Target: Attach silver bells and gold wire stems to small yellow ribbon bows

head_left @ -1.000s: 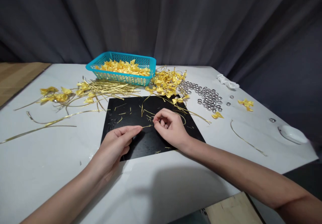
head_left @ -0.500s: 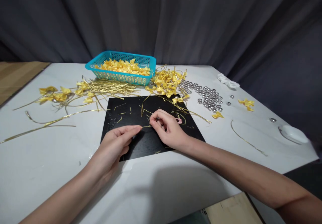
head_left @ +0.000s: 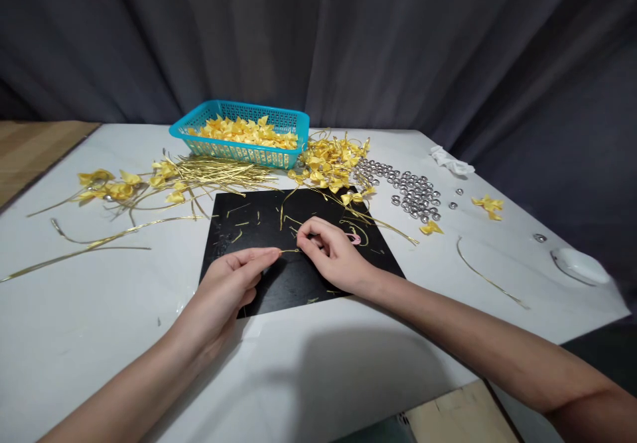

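Fingers of the left hand are pinched on a thin, flexible gold cord, thumb against forefinger, and out past the tips runs a short bare stretch of it. Over on the other side, the right hand has thumb and forefinger drawn together right beside the small gold loop; whether they grip the cord too, we cannot tell, as the contact is hidden.

And this is delicate stuff! Best handled, I'd judge, with a light, steady pinch close to the loop, both hands level and the pull even, so that the loop keeps its shape; a hard tug could kink it or draw it shut.

Look at the line of it: the long axis goes left to right, almost level, the loop end pointing at the right fingertips. It's all happening over the flat black mat, gold scraps scattered about on it, on the white table.

Beyond the mat, a turquoise perforated plastic basket carries folded yellow ribbon pieces, with straight gold cords heaped in front and shiny silver oval beads spread off to the right
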